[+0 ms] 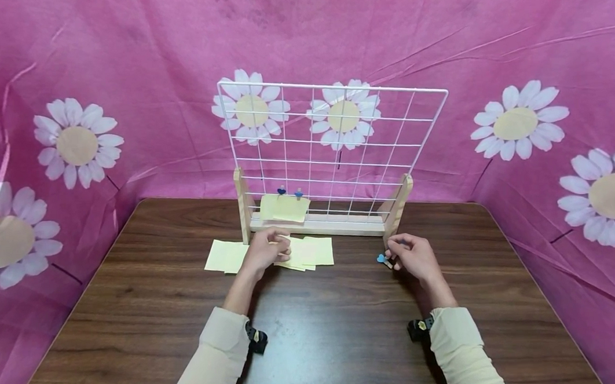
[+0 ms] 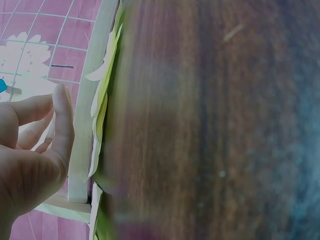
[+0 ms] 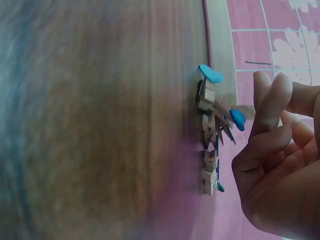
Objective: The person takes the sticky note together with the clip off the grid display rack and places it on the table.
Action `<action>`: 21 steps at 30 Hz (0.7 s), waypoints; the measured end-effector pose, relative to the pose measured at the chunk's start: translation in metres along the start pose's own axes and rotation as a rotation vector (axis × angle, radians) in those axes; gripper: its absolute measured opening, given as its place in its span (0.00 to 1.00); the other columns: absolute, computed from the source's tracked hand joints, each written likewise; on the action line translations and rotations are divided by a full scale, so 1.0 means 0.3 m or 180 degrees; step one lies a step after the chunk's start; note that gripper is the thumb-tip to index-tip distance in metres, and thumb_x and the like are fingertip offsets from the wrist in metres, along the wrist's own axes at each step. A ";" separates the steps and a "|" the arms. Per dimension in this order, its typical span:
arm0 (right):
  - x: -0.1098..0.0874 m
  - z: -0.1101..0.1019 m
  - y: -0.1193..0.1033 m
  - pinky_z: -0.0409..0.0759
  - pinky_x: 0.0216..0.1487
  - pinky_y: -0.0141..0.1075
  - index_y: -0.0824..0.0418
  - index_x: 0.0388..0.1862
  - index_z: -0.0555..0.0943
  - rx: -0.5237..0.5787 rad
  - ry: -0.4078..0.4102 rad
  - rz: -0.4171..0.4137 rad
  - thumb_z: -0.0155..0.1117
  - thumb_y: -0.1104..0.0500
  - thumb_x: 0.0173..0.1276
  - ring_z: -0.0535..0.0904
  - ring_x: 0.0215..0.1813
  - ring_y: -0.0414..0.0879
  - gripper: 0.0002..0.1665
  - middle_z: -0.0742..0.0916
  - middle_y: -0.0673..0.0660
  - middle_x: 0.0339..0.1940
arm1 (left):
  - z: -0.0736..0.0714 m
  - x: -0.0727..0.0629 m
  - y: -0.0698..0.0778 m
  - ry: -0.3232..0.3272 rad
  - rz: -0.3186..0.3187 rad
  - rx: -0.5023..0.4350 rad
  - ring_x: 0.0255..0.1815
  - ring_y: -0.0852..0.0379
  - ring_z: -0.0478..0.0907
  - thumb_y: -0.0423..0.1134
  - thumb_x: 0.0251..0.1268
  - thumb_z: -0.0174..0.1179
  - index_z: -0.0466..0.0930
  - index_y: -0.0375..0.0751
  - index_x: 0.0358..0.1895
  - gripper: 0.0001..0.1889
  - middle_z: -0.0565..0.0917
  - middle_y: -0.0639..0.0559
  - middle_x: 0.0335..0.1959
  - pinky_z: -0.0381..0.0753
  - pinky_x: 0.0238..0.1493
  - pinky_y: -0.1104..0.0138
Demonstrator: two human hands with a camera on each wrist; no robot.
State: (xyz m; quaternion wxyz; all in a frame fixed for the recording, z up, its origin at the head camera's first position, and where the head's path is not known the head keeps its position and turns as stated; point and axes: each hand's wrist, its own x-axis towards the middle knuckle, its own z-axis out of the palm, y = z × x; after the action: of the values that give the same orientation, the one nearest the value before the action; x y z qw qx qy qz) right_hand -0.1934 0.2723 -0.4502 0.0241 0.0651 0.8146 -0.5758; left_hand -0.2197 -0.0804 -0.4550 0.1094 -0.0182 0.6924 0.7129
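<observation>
Several pale yellow sticky notes (image 1: 318, 250) lie in an overlapping row on the table before a white wire grid (image 1: 421, 145). My left hand (image 1: 269, 249) hovers over this row, fingers bent and thumb near the index finger, with nothing visible between them. Two notes (image 1: 291, 209) hang low on the grid, under two small clothespins with blue hearts (image 1: 299, 193). At the grid's right foot, my right hand (image 1: 414, 257) is above a pile of small wooden clothespins (image 3: 209, 125). Its fingers are loosely curled, and no clothespin shows in its grasp. The hand hides part of the pile in the head view.
Wooden feet (image 1: 403, 201) and a wooden base bar (image 1: 330, 228) support the grid near the back of the brown table (image 1: 325, 330). Pink cloth (image 1: 165, 66) with white daisies hangs behind and at the sides.
</observation>
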 end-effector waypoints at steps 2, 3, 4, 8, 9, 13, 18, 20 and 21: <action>0.002 0.006 -0.005 0.81 0.22 0.29 0.78 0.55 0.78 0.0005 -0.0043 -0.0046 0.59 0.63 0.77 0.77 0.19 0.39 0.18 0.89 0.64 0.32 | -0.007 0.002 -0.003 0.0057 0.0033 0.0008 0.31 0.55 0.81 0.21 0.67 0.56 0.74 0.20 0.58 0.17 0.78 0.43 0.37 0.91 0.35 0.66; 0.003 0.009 -0.007 0.81 0.22 0.29 0.78 0.55 0.78 -0.0002 -0.0060 -0.0059 0.59 0.63 0.77 0.77 0.19 0.39 0.18 0.89 0.65 0.32 | -0.011 0.002 -0.004 0.0090 0.0038 0.0005 0.32 0.54 0.81 0.22 0.67 0.57 0.75 0.20 0.58 0.17 0.78 0.43 0.37 0.91 0.35 0.66; 0.004 0.012 -0.009 0.81 0.21 0.29 0.78 0.55 0.78 0.0001 -0.0082 -0.0063 0.59 0.63 0.77 0.77 0.19 0.39 0.18 0.89 0.65 0.32 | -0.015 0.002 -0.005 0.0116 0.0039 0.0002 0.33 0.54 0.81 0.22 0.67 0.57 0.75 0.21 0.58 0.17 0.78 0.43 0.38 0.91 0.35 0.66; 0.005 0.021 -0.017 0.82 0.21 0.31 0.78 0.56 0.77 -0.0007 -0.0153 -0.0060 0.59 0.62 0.77 0.76 0.19 0.39 0.19 0.89 0.66 0.33 | -0.027 0.003 -0.003 0.0179 0.0049 -0.0004 0.35 0.51 0.82 0.23 0.67 0.58 0.76 0.22 0.58 0.17 0.78 0.44 0.38 0.91 0.37 0.65; 0.005 0.024 -0.020 0.82 0.21 0.32 0.78 0.55 0.77 0.0001 -0.0149 -0.0043 0.59 0.62 0.77 0.76 0.18 0.40 0.18 0.89 0.65 0.33 | -0.028 0.004 -0.002 0.0186 0.0057 -0.0009 0.36 0.51 0.82 0.23 0.67 0.58 0.76 0.23 0.59 0.17 0.78 0.44 0.39 0.91 0.37 0.64; 0.003 0.035 -0.036 0.83 0.21 0.32 0.78 0.56 0.77 0.0005 -0.0181 -0.0088 0.59 0.61 0.78 0.77 0.19 0.40 0.19 0.89 0.64 0.33 | -0.032 0.006 0.006 0.0234 0.0106 0.0025 0.37 0.49 0.82 0.24 0.68 0.59 0.76 0.23 0.59 0.17 0.79 0.41 0.41 0.91 0.40 0.62; 0.009 0.054 -0.056 0.78 0.17 0.29 0.77 0.57 0.76 -0.0021 -0.0234 -0.0178 0.59 0.61 0.78 0.77 0.17 0.38 0.20 0.89 0.62 0.32 | -0.033 0.009 0.012 0.0346 0.0147 0.0017 0.40 0.52 0.81 0.24 0.68 0.60 0.77 0.24 0.58 0.16 0.81 0.39 0.43 0.90 0.46 0.57; 0.013 0.064 -0.065 0.75 0.14 0.29 0.78 0.56 0.77 -0.0027 -0.0257 -0.0239 0.59 0.61 0.77 0.77 0.16 0.38 0.20 0.89 0.64 0.32 | -0.033 0.010 0.012 0.0410 0.0166 -0.0055 0.40 0.53 0.81 0.24 0.68 0.60 0.77 0.24 0.57 0.16 0.81 0.40 0.43 0.89 0.49 0.53; 0.014 0.069 -0.069 0.74 0.13 0.29 0.78 0.56 0.77 -0.0022 -0.0276 -0.0261 0.59 0.62 0.77 0.77 0.16 0.38 0.19 0.89 0.65 0.33 | -0.033 0.010 0.013 0.0444 0.0182 -0.0090 0.40 0.53 0.80 0.24 0.67 0.60 0.77 0.24 0.56 0.15 0.81 0.40 0.42 0.89 0.51 0.52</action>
State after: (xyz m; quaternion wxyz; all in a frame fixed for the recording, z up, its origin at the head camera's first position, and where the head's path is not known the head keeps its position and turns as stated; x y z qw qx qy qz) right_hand -0.2011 0.2464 -0.4381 0.0360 0.0065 0.8168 -0.5757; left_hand -0.2246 -0.0899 -0.4521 0.0401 -0.0496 0.6885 0.7225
